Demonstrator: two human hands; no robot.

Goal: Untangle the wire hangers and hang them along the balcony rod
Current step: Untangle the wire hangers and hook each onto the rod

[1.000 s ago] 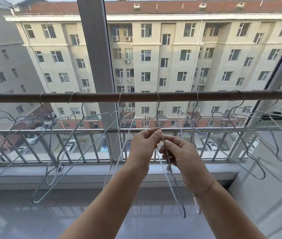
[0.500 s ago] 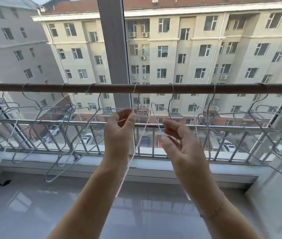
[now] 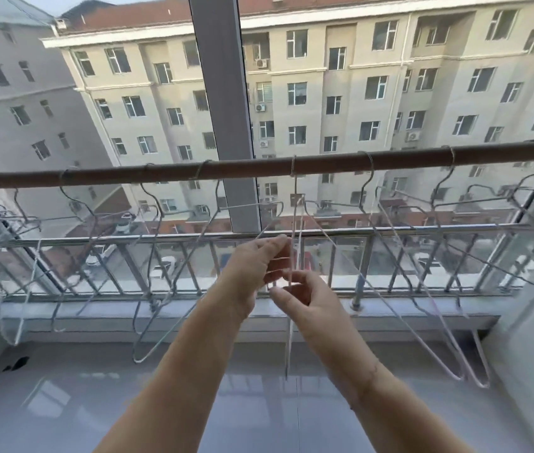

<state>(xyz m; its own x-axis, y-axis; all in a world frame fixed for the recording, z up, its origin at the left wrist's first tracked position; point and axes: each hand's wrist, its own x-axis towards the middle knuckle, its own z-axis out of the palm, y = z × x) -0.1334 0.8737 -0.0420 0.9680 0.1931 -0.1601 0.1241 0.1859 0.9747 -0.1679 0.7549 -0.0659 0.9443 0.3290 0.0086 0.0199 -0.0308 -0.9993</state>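
A brown balcony rod (image 3: pixel 259 167) runs across the view at chest height. Several thin white wire hangers hang from it by their hooks, spread left to right. One hanger (image 3: pixel 295 223) hangs at the middle, seen nearly edge-on. My left hand (image 3: pixel 256 266) pinches its wires just below the shoulder. My right hand (image 3: pixel 305 299) sits slightly lower and to the right, fingers curled around the same hanger's wires. Hangers at the left (image 3: pixel 158 256) overlap each other.
A metal railing (image 3: pixel 422 228) with slanted bars stands behind the hangers, over a grey sill (image 3: pixel 79 313). A grey window post (image 3: pixel 223 109) rises behind the rod. A white wall (image 3: pixel 533 322) closes the right side. Grey floor tiles (image 3: pixel 95 403) lie below.
The view has shifted left and down. My hands came back together on the middle hanger, the left one dropping lower; half a second ago they were apart, holding separate wires.
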